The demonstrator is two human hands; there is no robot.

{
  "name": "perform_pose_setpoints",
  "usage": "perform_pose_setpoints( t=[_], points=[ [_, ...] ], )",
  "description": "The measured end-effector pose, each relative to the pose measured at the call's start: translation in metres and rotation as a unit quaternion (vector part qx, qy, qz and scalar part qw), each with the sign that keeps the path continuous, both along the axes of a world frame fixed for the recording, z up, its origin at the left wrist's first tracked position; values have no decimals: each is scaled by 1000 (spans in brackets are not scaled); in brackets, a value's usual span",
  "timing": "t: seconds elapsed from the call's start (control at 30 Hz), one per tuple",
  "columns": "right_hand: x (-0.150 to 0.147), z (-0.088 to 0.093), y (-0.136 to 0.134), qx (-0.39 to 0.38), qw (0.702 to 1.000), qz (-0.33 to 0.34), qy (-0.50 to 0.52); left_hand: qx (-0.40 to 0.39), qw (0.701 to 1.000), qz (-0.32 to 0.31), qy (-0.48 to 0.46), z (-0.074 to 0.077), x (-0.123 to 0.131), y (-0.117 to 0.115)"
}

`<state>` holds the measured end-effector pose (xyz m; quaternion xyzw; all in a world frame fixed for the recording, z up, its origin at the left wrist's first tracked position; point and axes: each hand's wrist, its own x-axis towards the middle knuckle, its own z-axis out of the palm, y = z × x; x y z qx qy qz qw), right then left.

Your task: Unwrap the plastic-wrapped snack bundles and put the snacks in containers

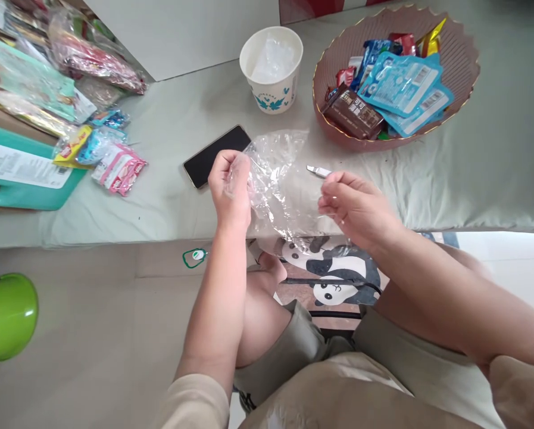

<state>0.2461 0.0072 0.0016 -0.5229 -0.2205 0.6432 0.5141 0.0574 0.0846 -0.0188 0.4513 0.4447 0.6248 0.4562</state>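
A crumpled clear plastic bag (pixel 278 173) hangs over the front edge of the cloth-covered bench. My left hand (pixel 231 185) is closed around its left side, with film bunched in the fingers. At the bag's right edge, my right hand (pixel 356 205) is closed, thumb and fingers pinching the thin film. Just beyond those fingertips is a small blade with a white handle (pixel 319 171); whether the hand touches it I cannot tell. Behind my left hand lies a dark-screened phone (pixel 215 156). The bag looks flat and see-through, with nothing visible inside.
A paper tub (pixel 273 98) with clear plastic inside stands at the back. To its right, a pink ribbed bowl (pixel 461 65) holds several snack packets. More packets (pixel 119 167) and a teal box (pixel 47 199) are at left. A green bin (pixel 8 316) stands on the floor.
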Motion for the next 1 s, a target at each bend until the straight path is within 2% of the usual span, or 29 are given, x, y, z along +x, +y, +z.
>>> perform_pose_setpoints(
  t=[0.07, 0.13, 0.2, 0.27, 0.4, 0.47, 0.63, 0.77, 0.83, 0.9, 0.93, 1.0],
  points=[
    [8, 1, 2, 67, 994, -53, -74, 2, 1000, 11, 18, 2, -12, 1],
    [16, 1, 2, 141, 972, -96, -161, -13, 999, 23, 26, 4, -25, 2],
    [22, -2, 0, 183, 953, -104, -218, -54, 998, 31, 22, 7, -37, 1],
    [25, -6, -2, 183, 956, -63, -222, -119, 993, 20, 17, 10, -45, 0],
    [27, -13, -6, 144, 971, 84, -173, -218, 976, -6, 11, 15, -54, -7],
    [29, -10, -6, 135, 970, 103, -175, -245, 969, -15, 1, 19, -59, -11],
    [34, 5, -6, 174, 971, -49, -157, -261, 964, -39, -28, 31, -76, -18],
    [37, 8, -5, 223, 956, -114, -152, -222, 969, -103, -24, 37, -85, -24],
    [38, 7, -4, 247, 946, -146, -150, -218, 960, -172, 24, 38, -89, -30],
    [39, 8, -2, 263, 939, -167, -146, -212, 944, -224, 115, 39, -92, -38],
    [39, 9, -2, 268, 937, -174, -145, -205, 937, -230, 163, 39, -93, -43],
    [40, 11, -1, 275, 933, -181, -143, -183, 936, -191, 231, 41, -95, -52]
  ],
)
